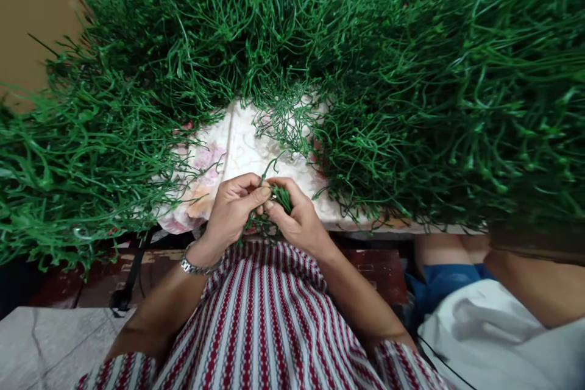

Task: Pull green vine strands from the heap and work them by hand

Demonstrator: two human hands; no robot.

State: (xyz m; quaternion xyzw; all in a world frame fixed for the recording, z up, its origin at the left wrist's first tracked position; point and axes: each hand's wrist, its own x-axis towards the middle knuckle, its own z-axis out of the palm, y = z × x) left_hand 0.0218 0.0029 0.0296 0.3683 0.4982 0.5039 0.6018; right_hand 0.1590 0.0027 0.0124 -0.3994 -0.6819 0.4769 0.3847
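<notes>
Sprigs (282, 197), green, pinched between thumbs and fingers of left hand (235, 204) and right hand (297, 214). Look light, flexible, perhaps slick; best gripped at stem ends, between thumbs. Heaped greenery (274, 24) beyond fingertips.

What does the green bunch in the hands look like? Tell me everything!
The dark-green, plastic-looking bunch of thin stems is held in the bare left hand and bare right hand. One slender green stem sticks up above them, its tip bent over; thin green sprigs hang below. It sits close to the red-and-white striped shirt, near the front edge of the pale floral cloth. The hands partly hide it.
</notes>
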